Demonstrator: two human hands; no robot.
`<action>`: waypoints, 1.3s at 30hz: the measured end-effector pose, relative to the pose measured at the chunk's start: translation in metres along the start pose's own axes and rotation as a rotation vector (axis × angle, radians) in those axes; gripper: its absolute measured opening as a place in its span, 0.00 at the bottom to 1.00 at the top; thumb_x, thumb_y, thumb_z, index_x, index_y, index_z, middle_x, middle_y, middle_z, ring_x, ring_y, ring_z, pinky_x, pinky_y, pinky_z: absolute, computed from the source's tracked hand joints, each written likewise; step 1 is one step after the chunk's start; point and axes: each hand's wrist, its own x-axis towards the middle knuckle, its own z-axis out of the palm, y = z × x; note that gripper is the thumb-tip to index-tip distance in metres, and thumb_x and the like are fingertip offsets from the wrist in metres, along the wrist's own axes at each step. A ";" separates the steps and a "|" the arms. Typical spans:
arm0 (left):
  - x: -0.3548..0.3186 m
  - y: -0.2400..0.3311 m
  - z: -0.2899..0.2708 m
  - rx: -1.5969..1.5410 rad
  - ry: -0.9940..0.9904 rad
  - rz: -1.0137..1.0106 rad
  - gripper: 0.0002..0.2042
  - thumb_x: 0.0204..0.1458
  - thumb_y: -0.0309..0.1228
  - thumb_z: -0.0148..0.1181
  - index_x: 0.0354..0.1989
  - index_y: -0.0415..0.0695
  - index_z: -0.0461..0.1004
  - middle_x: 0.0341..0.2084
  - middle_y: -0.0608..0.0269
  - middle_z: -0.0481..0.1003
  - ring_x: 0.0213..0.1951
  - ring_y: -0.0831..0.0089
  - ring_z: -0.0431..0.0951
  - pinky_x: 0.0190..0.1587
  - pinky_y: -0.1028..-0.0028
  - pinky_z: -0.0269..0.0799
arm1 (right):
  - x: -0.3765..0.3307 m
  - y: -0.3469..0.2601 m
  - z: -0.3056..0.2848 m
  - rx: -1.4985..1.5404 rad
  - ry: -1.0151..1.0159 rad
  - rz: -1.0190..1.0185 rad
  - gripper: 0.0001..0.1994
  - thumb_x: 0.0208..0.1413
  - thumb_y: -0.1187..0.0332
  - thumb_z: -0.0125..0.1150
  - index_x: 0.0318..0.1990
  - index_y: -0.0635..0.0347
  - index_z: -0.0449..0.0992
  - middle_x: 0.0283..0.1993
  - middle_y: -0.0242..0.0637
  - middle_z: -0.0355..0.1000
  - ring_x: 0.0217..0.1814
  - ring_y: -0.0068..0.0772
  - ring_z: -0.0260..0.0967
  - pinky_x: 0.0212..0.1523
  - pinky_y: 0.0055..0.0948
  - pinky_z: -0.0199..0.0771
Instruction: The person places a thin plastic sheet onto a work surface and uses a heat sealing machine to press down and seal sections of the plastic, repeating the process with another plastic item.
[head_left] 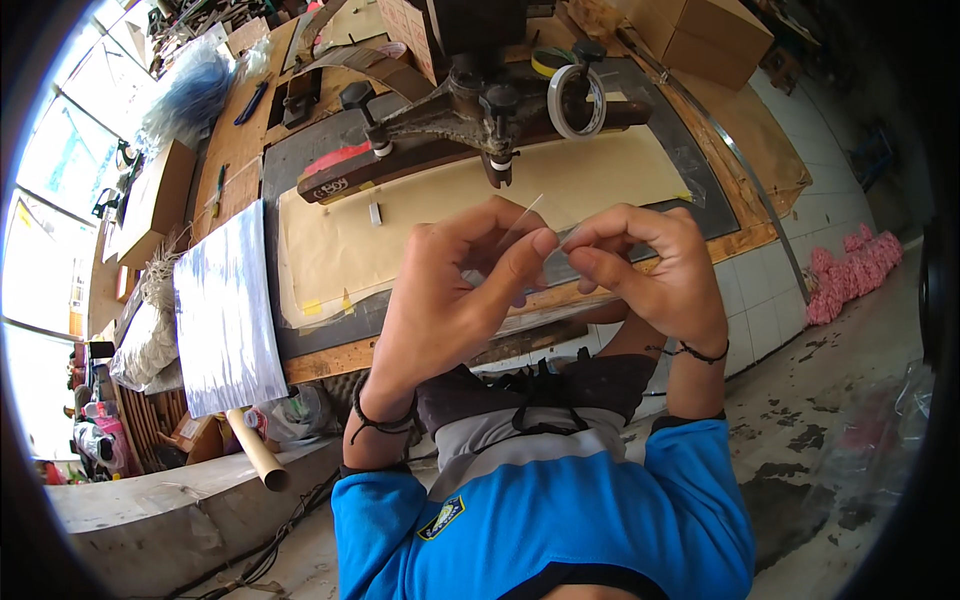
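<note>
Both hands were raised together at frame centre, above the near edge of the table (320, 362). The left hand (450, 290) pinched a small clear plastic strip (527, 220) between thumb and forefinger; the strip angled up and to the right from the fingertips. The right hand (650, 275) met it from the right, its thumb and forefinger closed on the same piece or on a thin edge of it. The exact contact was too small to tell.

Behind the hands, in the upper middle of the frame, stood a dark metal press-like tool (470, 115) on a wooden bar. A roll of tape (575, 100) hung on it at the right. A tan sheet of paper (430, 215) lay flat under the tool on a dark mat. A silvery plastic sheet (225, 310) draped over the table edge at the left, with a cardboard tube (255, 450) below it. Cardboard boxes (700, 35) sat at the upper right, and a pink heap (845, 275) lay on the tiled floor at the right.

Judgement on progress: the strip was in hand and being worked at the fingertips. No finished pieces could be made out on the tan sheet, so how much work was done cannot be told.
</note>
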 end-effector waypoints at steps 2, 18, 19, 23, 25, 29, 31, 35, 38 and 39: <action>0.000 -0.002 -0.002 -0.015 0.003 0.022 0.08 0.63 0.28 0.59 0.39 0.34 0.77 0.24 0.63 0.79 0.28 0.82 0.79 0.29 0.80 0.72 | 0.001 -0.001 0.001 0.003 -0.006 -0.008 0.06 0.59 0.72 0.67 0.41 0.66 0.82 0.28 0.33 0.79 0.28 0.16 0.75 0.29 0.17 0.72; 0.001 0.006 -0.001 -0.092 -0.063 -0.111 0.11 0.65 0.31 0.57 0.38 0.34 0.76 0.22 0.67 0.76 0.25 0.84 0.74 0.28 0.81 0.68 | 0.001 -0.003 0.005 0.015 0.030 -0.037 0.05 0.57 0.73 0.70 0.37 0.66 0.82 0.23 0.32 0.76 0.21 0.14 0.70 0.23 0.18 0.65; 0.001 0.007 -0.001 -0.059 -0.063 -0.113 0.11 0.65 0.31 0.57 0.38 0.34 0.76 0.22 0.67 0.75 0.25 0.85 0.74 0.27 0.81 0.67 | 0.001 -0.002 0.005 0.013 0.041 -0.044 0.05 0.57 0.72 0.70 0.37 0.66 0.82 0.23 0.31 0.75 0.21 0.14 0.69 0.22 0.18 0.64; 0.000 0.004 -0.001 -0.040 0.001 -0.043 0.11 0.65 0.31 0.56 0.37 0.33 0.76 0.18 0.67 0.74 0.24 0.84 0.73 0.26 0.80 0.65 | 0.001 -0.003 0.004 -0.015 0.024 -0.071 0.06 0.57 0.72 0.70 0.37 0.66 0.82 0.23 0.31 0.76 0.21 0.14 0.70 0.22 0.17 0.65; 0.000 0.003 0.000 -0.055 0.013 -0.029 0.11 0.66 0.31 0.56 0.37 0.33 0.76 0.17 0.67 0.73 0.23 0.84 0.72 0.26 0.79 0.64 | 0.002 -0.004 0.005 -0.001 0.024 -0.079 0.06 0.57 0.72 0.70 0.37 0.66 0.83 0.23 0.31 0.76 0.21 0.14 0.70 0.22 0.17 0.65; 0.000 0.004 0.000 -0.091 0.008 -0.050 0.11 0.66 0.30 0.56 0.36 0.33 0.76 0.18 0.67 0.73 0.23 0.85 0.71 0.26 0.80 0.64 | 0.003 -0.007 0.005 -0.009 0.024 -0.054 0.07 0.58 0.70 0.68 0.35 0.67 0.81 0.22 0.32 0.77 0.22 0.16 0.73 0.25 0.17 0.70; 0.000 0.005 0.000 -0.113 0.006 -0.059 0.11 0.65 0.30 0.56 0.36 0.34 0.76 0.18 0.68 0.73 0.23 0.85 0.70 0.26 0.80 0.64 | 0.003 -0.007 0.006 0.001 0.027 -0.055 0.07 0.58 0.70 0.68 0.35 0.67 0.81 0.22 0.32 0.77 0.22 0.16 0.73 0.25 0.17 0.70; -0.001 0.005 0.002 -0.092 0.005 -0.048 0.10 0.65 0.30 0.57 0.37 0.34 0.75 0.18 0.69 0.72 0.22 0.86 0.69 0.25 0.81 0.63 | 0.002 -0.005 0.007 0.000 0.034 -0.075 0.05 0.57 0.73 0.69 0.37 0.66 0.83 0.23 0.31 0.76 0.21 0.14 0.71 0.23 0.16 0.66; 0.000 0.007 -0.002 -0.034 0.009 -0.060 0.09 0.65 0.30 0.58 0.37 0.34 0.76 0.18 0.70 0.71 0.22 0.86 0.69 0.25 0.81 0.62 | 0.001 -0.005 0.007 -0.018 0.047 -0.068 0.06 0.57 0.71 0.70 0.37 0.66 0.83 0.23 0.31 0.76 0.22 0.14 0.71 0.23 0.16 0.66; 0.000 0.007 -0.002 -0.040 0.018 -0.067 0.09 0.64 0.29 0.58 0.37 0.34 0.76 0.18 0.70 0.71 0.22 0.86 0.68 0.24 0.80 0.61 | 0.003 -0.005 0.005 -0.038 0.046 -0.064 0.06 0.57 0.71 0.70 0.37 0.66 0.83 0.22 0.31 0.76 0.22 0.14 0.71 0.23 0.17 0.66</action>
